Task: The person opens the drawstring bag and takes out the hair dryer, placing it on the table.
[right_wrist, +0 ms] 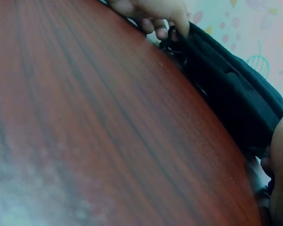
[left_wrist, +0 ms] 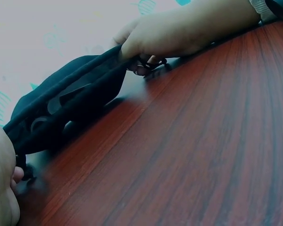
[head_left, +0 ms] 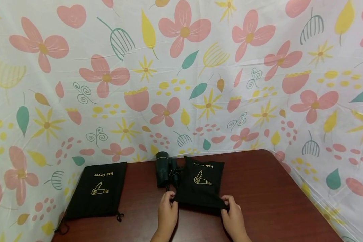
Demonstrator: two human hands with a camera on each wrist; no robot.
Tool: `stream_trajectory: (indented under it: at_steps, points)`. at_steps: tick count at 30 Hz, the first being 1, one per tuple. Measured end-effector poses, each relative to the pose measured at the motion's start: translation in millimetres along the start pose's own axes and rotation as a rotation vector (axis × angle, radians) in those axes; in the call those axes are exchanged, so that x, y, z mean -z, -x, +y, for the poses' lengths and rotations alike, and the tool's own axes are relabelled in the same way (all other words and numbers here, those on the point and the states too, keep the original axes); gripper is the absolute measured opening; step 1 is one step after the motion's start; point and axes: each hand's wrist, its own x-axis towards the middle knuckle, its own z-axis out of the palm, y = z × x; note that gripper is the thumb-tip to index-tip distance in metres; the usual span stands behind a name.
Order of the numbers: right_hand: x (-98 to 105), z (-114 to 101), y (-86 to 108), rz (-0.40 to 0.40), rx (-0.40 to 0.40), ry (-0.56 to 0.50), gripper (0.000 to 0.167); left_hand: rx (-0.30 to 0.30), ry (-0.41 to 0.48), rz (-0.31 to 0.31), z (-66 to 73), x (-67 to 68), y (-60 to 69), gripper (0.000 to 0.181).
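Note:
A black drawstring bag (head_left: 204, 181) printed "Hair Dryer" lies bulging on the table, its mouth toward me. My left hand (head_left: 167, 210) pinches the mouth's left corner, and my right hand (head_left: 233, 215) pinches the right corner. Between them the mouth is stretched wide in the left wrist view, where a dark rounded thing shows inside the bag (left_wrist: 75, 94); its kind is unclear. A drawstring (right_wrist: 177, 49) hangs by the left hand's fingers in the right wrist view. Just left of the bag lies a dark green hair dryer (head_left: 162, 169) with its cord bundled beside it.
A second black bag (head_left: 98, 190) with the same print lies flat at the table's left, its cords trailing. The reddish-brown table (head_left: 275, 201) meets a floral cloth (head_left: 181, 84) hanging at the back and sides.

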Motion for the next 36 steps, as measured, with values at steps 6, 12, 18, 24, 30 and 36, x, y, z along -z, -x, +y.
stream_trajectory:
  at_steps: [6,12,18,24,30,36]
  points:
    - [0,0,0.7,0.008,0.004,0.027,0.043,-0.002,0.0,0.006,0.3,-1.7,0.8,0.028]
    - [0,-2,-0.6,-0.023,-0.06,-0.029,0.041,-0.019,0.017,0.049,-1.7,-2.3,0.6,0.025]
    - [2,-6,-0.1,-0.058,-0.097,-0.038,0.025,0.045,0.034,0.004,-2.2,-2.5,0.3,0.018]
    - [0,-7,2.5,-0.015,-0.043,-0.046,0.027,0.074,0.045,-0.021,0.3,-1.7,1.3,0.015]
    - [-3,-8,3.1,-0.04,-0.021,-0.052,0.031,0.161,0.031,-0.062,5.1,6.5,5.2,0.029]
    - [-2,-8,4.3,-0.046,-0.022,-0.045,0.03,0.22,0.003,-0.07,13.0,14.5,10.0,0.036]
